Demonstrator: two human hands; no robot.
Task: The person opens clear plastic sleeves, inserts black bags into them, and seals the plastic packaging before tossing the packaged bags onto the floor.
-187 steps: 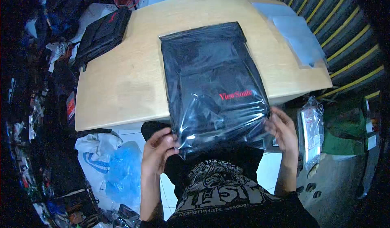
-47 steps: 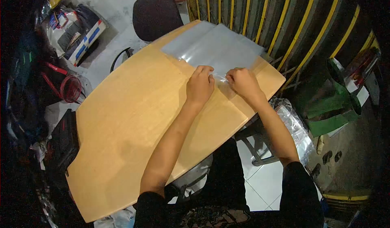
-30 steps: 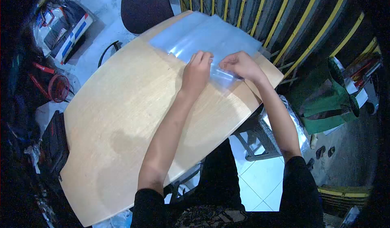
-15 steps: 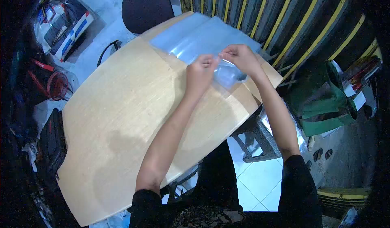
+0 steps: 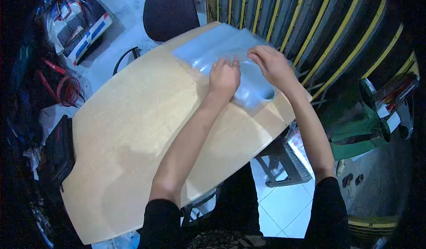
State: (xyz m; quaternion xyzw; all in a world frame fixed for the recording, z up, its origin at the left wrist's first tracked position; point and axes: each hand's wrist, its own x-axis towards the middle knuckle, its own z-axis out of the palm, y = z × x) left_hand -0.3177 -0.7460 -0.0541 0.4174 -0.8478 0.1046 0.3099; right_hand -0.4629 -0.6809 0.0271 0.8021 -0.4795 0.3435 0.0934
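Note:
Sheets of clear plastic point(image 5: 204, 45) lie at the far end of the wooden table point(image 5: 133, 116). A looser piece of clear plastic point(image 5: 250, 87), possibly a bag, is bunched nearer to me, with a dark oval spot at its right side that I cannot make out. My left hand point(image 5: 225, 79) is closed at the left edge of this piece, its fingers curled over the plastic. To its right, my right hand point(image 5: 271, 65) is raised a little, with thumb and fingers pinched together at the plastic's far edge. The fingertips partly hide what they grip.
A dark chair point(image 5: 171, 13) stands beyond the table, next to a yellow-and-grey slatted shutter point(image 5: 293, 31). A green bag point(image 5: 355, 120) is on the right. Below the table edge is a grey stool point(image 5: 288, 164). A black case point(image 5: 60, 151) touches the left side.
My hands, close together before, have moved apart, the right one going rightward. The loose plastic between them is more spread out. The view has shifted slightly.

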